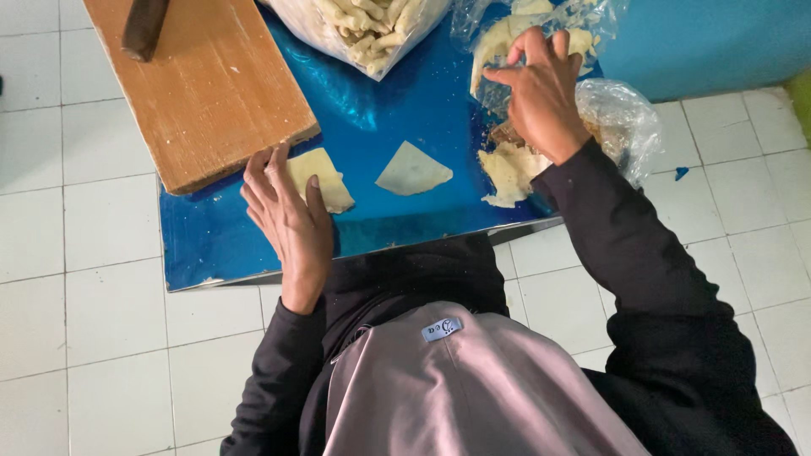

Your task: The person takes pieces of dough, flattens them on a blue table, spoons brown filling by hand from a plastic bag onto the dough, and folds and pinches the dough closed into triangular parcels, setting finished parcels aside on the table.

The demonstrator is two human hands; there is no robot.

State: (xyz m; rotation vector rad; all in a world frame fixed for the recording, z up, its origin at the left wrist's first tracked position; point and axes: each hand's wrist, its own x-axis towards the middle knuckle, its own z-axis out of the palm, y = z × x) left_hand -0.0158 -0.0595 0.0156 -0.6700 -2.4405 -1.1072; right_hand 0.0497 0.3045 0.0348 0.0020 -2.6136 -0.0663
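My left hand [287, 211] lies flat on the blue tabletop [372, 110], fingers spread and resting on a pale folded dough wrapper [325, 179] beside the wooden board's corner. A second, triangular wrapper [411, 171] lies alone mid-table. My right hand [541, 93] reaches into an opened clear plastic bag [621, 118] of pale wrappers, thumb and forefinger pinched; whether they grip a sheet I cannot tell. A crumpled pile of wrappers [508, 173] sits just below that wrist.
A wooden board [203, 84] covers the table's left, with a dark handle [144, 29] on it. Another clear bag of rolled dough pieces [367, 29] stands at the far edge. White floor tiles surround the table; a blue wall rises at right.
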